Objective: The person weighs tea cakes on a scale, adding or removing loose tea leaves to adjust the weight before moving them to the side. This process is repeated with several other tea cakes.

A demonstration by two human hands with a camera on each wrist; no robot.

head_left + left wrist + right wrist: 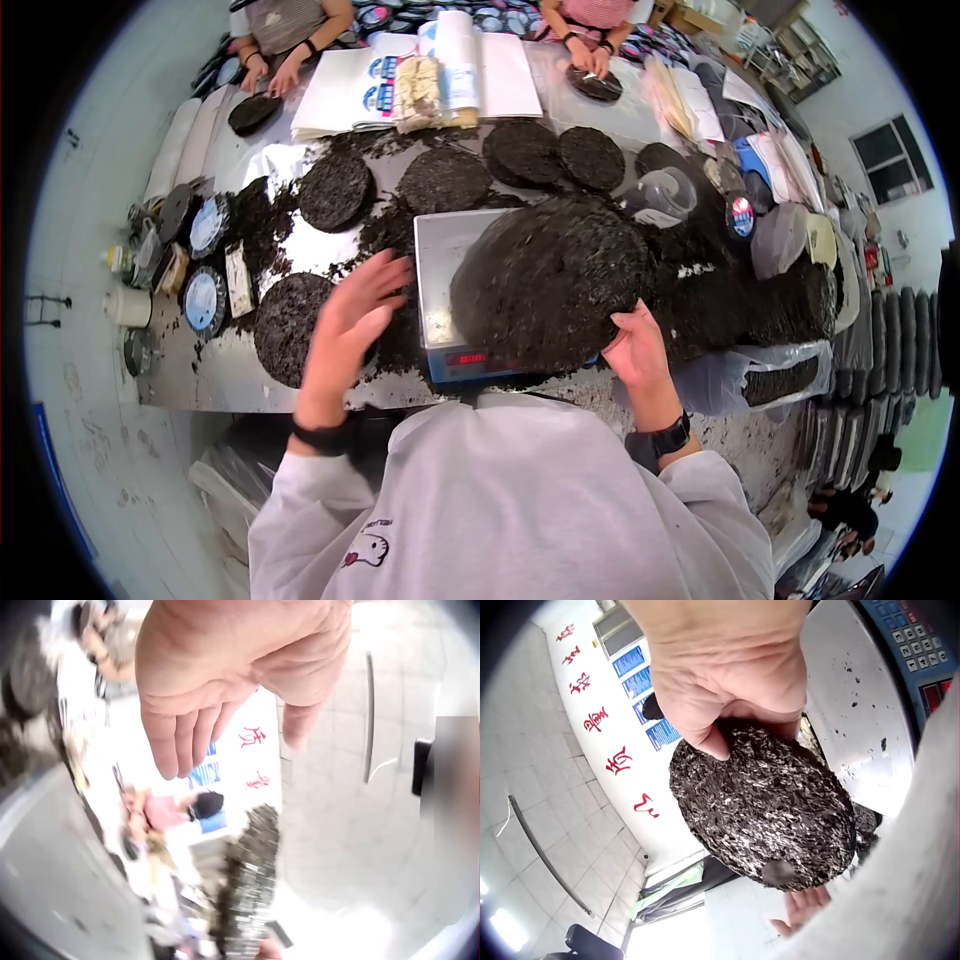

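Note:
My right hand (642, 352) pinches the edge of a large, dark, round pressed tea cake (560, 280), with the thumb on its near face. In the right wrist view the tea cake (765, 802) shows a coarse leafy surface and a small round dent near its far edge. It is tilted above the digital scale (436, 275), covering much of its metal pan. My left hand (350, 315), blurred, is off the scale's left side with its fingers extended and nothing in them. Below it, another tea cake (288, 325) lies on the table, partly hidden by that hand.
Several more tea cakes (445, 180) lie along the table's middle amid loose dark leaves (262, 225). A clear plastic cup (662, 195) stands right of the scale, near a plastic bag (715, 385). White paper sheets (510, 75) lie farther back, where two people handle tea cakes.

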